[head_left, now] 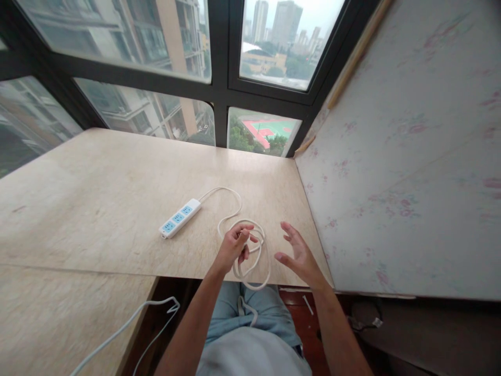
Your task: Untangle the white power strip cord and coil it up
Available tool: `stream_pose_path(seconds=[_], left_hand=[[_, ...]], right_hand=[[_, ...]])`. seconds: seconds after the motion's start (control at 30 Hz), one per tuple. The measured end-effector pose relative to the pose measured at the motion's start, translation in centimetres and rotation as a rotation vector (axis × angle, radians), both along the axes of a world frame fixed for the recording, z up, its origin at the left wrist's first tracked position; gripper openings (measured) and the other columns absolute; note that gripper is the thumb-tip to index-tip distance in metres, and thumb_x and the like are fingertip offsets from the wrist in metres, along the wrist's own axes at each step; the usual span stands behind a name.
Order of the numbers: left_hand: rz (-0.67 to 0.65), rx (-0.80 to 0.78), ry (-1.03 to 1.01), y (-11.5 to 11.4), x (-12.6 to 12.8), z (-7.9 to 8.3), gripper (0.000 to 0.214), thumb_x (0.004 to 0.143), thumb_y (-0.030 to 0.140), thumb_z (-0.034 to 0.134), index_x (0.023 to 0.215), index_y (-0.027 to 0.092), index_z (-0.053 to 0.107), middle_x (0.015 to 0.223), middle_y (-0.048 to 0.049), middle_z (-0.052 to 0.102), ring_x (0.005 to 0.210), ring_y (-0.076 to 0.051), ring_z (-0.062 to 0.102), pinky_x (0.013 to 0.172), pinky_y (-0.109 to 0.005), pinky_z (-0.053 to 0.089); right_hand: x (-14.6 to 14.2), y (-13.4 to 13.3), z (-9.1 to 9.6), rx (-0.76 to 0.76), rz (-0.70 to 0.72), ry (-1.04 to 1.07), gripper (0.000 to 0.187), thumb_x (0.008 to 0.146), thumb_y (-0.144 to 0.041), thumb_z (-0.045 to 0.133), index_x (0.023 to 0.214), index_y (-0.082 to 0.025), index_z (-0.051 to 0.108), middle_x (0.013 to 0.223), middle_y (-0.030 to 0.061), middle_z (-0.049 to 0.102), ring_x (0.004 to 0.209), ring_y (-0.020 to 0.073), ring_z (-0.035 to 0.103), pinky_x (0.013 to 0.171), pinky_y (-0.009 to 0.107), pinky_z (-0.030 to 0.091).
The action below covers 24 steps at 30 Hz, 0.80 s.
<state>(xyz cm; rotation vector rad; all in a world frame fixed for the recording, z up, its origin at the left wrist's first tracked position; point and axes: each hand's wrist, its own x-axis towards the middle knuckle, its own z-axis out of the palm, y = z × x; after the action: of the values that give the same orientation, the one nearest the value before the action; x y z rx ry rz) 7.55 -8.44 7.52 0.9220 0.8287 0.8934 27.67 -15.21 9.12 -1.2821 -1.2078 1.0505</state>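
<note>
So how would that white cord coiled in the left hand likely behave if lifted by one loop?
The white cord looks floppy: its loops sag unevenly below the left hand, so they would probably droop and spread. The power strip at its far end looks rigid and would likely drag along the stone counter. The right hand hovers open beside the coil.

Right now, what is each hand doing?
Left hand: closed on the coiled white cord.
Right hand: open, holding nothing, beside the coil.

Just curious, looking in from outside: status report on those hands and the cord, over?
Left hand closed on coiled white cord. Right hand open, beside the coil, not touching. Power strip flat on marble sill. Nothing blocking.
</note>
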Motion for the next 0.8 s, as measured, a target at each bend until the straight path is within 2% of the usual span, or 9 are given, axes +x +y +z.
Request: stream_pose_path(seconds=[0.07, 0.13, 0.23, 0.33, 0.4, 0.5, 0.6, 0.7, 0.8], left_hand=[[-0.123, 0.008, 0.017, -0.1, 0.1, 0.3, 0.069, 0.072, 0.067, 0.062, 0.116, 0.014, 0.05, 0.077, -0.0074, 0.068, 0.032, -0.008, 0.049, 0.025, -0.015, 0.025], [-0.194, 0.02, 0.027, -0.2, 0.3, 0.5, 0.071, 0.072, 0.066, 0.063, 0.118, 0.015, 0.048, 0.073, -0.0076, 0.069, 0.031, -0.009, 0.05, 0.026, -0.015, 0.025], [-0.216, 0.025, 0.019, -0.6, 0.2, 0.4, 0.068, 0.074, 0.067, 0.06, 0.117, 0.016, 0.052, 0.061, -0.0045, 0.067, 0.028, -0.009, 0.048, 0.027, -0.015, 0.022], [-0.213, -0.04, 0.031, -0.7, -0.2, 0.3, 0.073, 0.078, 0.073, 0.044, 0.12, 0.015, 0.055, 0.048, -0.0007, 0.059, 0.025, -0.008, 0.042, 0.027, -0.016, 0.018], [-0.191, -0.087, 0.048, -0.7, -0.5, 0.4, 0.079, 0.079, 0.076, 0.037, 0.128, 0.016, 0.052, 0.052, -0.0023, 0.062, 0.026, -0.009, 0.042, 0.028, -0.017, 0.019], [-0.192, -0.116, 0.039, -0.7, -0.6, 0.7, 0.082, 0.077, 0.078, 0.037, 0.133, 0.02, 0.048, 0.059, -0.0038, 0.066, 0.027, -0.009, 0.045, 0.028, -0.017, 0.017], [-0.242, -0.124, 0.04, -0.7, -0.5, 0.8, 0.083, 0.074, 0.081, 0.033, 0.122, 0.019, 0.058, 0.048, -0.0012, 0.059, 0.025, -0.009, 0.043, 0.027, -0.016, 0.013], [-0.289, -0.154, 0.08, -0.8, -0.5, 0.4, 0.089, 0.071, 0.085, 0.023, 0.109, 0.015, 0.064, 0.036, 0.0009, 0.048, 0.023, -0.009, 0.039, 0.027, -0.016, 0.011], [-0.298, -0.162, 0.063, -0.7, -0.5, -0.3, 0.094, 0.071, 0.085, 0.019, 0.117, 0.014, 0.061, 0.036, -0.0002, 0.05, 0.024, -0.01, 0.041, 0.027, -0.017, 0.016]], right_hand=[[-1.0, 1.0, 1.4, 0.018, 0.115, -0.097, 0.08, 0.066, -0.027, 0.082, 0.138, -0.028, 0.047, 0.147, 0.0075, 0.043, 0.137, 0.0251, 0.036, 0.113, 0.045, 0.027], [-2.1, 2.0, 2.4, 0.02, 0.242, -0.177, 0.083, 0.066, -0.029, 0.082, 0.14, -0.026, 0.045, 0.144, 0.0085, 0.046, 0.132, 0.0261, 0.043, 0.11, 0.044, 0.032], [-3.5, 3.5, 3.3, 0.094, 0.417, -0.315, 0.074, 0.066, -0.031, 0.081, 0.134, -0.026, 0.052, 0.133, 0.0081, 0.057, 0.122, 0.0268, 0.053, 0.104, 0.041, 0.039], [-4.5, 4.4, 3.8, 0.189, 0.523, -0.425, 0.062, 0.067, -0.029, 0.08, 0.125, -0.026, 0.059, 0.123, 0.0069, 0.062, 0.116, 0.0261, 0.055, 0.1, 0.04, 0.042], [-5.0, 4.7, 4.0, 0.208, 0.567, -0.472, 0.056, 0.067, -0.028, 0.08, 0.119, -0.025, 0.062, 0.115, 0.0064, 0.065, 0.106, 0.0248, 0.058, 0.093, 0.038, 0.045], [-5.4, 4.7, 4.1, 0.188, 0.603, -0.526, 0.049, 0.069, -0.025, 0.076, 0.115, -0.023, 0.061, 0.103, 0.005, 0.066, 0.092, 0.0212, 0.06, 0.083, 0.033, 0.046], [-5.7, 4.8, 4.3, 0.148, 0.58, -0.583, 0.042, 0.072, -0.019, 0.067, 0.113, -0.02, 0.057, 0.099, 0.0044, 0.063, 0.083, 0.0174, 0.057, 0.074, 0.028, 0.044], [-5.7, 5.1, 4.7, 0.101, 0.569, -0.646, 0.039, 0.069, -0.017, 0.064, 0.107, -0.019, 0.055, 0.095, 0.0027, 0.061, 0.077, 0.0148, 0.054, 0.066, 0.025, 0.041], [-5.6, 5.3, 4.8, 0.055, 0.608, -0.705, 0.036, 0.065, -0.02, 0.068, 0.099, -0.019, 0.055, 0.087, 0.0016, 0.061, 0.071, 0.0146, 0.054, 0.061, 0.025, 0.038]])
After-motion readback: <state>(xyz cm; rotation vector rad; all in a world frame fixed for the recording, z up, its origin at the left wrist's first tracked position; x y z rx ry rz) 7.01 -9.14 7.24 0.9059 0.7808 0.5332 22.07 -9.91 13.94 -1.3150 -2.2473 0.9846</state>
